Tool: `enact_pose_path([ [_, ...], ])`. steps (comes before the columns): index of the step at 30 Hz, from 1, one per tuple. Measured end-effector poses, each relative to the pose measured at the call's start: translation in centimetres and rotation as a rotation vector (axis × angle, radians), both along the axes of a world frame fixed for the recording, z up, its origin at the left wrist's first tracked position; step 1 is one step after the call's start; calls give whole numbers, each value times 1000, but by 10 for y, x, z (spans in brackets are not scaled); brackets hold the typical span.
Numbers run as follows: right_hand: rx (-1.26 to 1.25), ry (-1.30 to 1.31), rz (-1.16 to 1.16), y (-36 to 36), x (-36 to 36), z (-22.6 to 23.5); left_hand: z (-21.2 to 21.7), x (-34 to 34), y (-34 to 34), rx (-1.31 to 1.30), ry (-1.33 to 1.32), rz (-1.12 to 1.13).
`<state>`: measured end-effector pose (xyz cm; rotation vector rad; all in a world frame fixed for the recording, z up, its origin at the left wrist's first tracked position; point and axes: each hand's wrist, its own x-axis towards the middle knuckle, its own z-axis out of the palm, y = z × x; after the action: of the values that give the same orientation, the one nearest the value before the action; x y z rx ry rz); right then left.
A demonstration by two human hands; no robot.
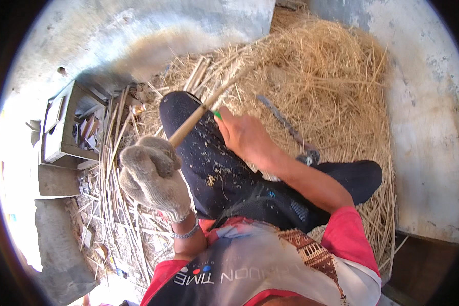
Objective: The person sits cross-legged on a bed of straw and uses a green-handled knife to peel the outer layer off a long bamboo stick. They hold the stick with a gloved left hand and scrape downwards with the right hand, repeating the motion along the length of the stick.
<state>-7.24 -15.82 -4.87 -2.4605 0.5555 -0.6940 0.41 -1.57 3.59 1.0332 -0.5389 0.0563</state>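
A knitted grey-beige work glove covers my left hand (150,173), which is closed around the thick near end of a pale cane stick (188,127). The stick slants up and away to the right, across my raised left knee, and its far part blends into the straw. My bare right hand (247,137) is closed beside the stick, just over the thigh. A small green tool (218,115) peeks out at its fingertips, close to the stick. Most of that tool is hidden by the fingers, so its kind does not show. Pale shavings (214,171) cling to my dark trousers.
A heap of loose straw-like fibres (326,66) fills the back right, against a worn wall (423,127). A long grey blade-like tool (280,117) lies right of my hand. Long thin sticks (115,148) lie at left, beside a wooden cabinet (69,153) holding scraps.
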Motion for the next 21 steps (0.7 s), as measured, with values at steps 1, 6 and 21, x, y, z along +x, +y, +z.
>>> enact_pose_path([
  [1, 25, 47, 40, 9, -1, 13, -2, 4, 6, -35, -15, -54],
  [6, -20, 105, -14, -20, -21, -19, -9, -5, 8, 117, -214, -65],
  [21, -98, -34, 43, -6, -28, -7, -6, 5, 7, 245, -436, -138],
])
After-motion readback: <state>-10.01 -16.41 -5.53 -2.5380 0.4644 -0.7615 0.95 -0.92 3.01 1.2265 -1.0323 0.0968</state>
